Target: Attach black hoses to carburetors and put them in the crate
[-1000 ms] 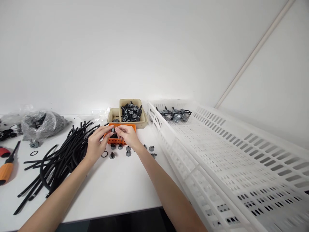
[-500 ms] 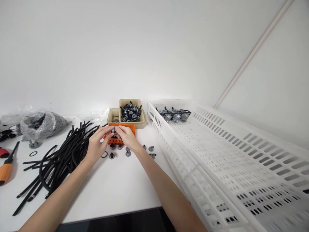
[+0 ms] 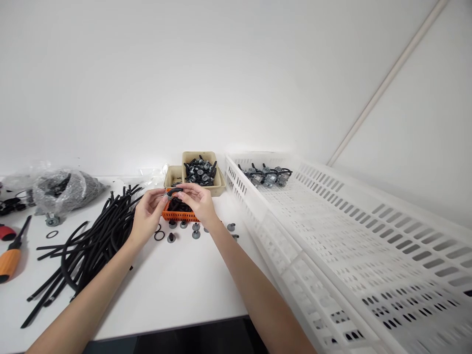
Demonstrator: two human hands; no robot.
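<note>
My left hand (image 3: 147, 216) and my right hand (image 3: 199, 201) meet above a small orange basket (image 3: 177, 215) on the white table. Between their fingertips they pinch a small grey fitting with a black rubber ring (image 3: 174, 191) stretched over it. Both hands are closed in a pinch on this piece. Several small grey fittings (image 3: 195, 231) and a loose black ring (image 3: 160, 236) lie on the table just below the hands.
A pile of black hoses (image 3: 92, 236) lies to the left. Two beige bins (image 3: 201, 172) with black-grey parts stand behind the basket. A long white perforated crate (image 3: 332, 231) with a few assembled parts (image 3: 265, 174) fills the right. An orange-handled screwdriver (image 3: 11, 255) and a plastic bag (image 3: 62, 189) lie far left.
Both hands have lifted slightly above the orange basket and drawn a little apart. A black ring now shows stretched between the fingertips.
</note>
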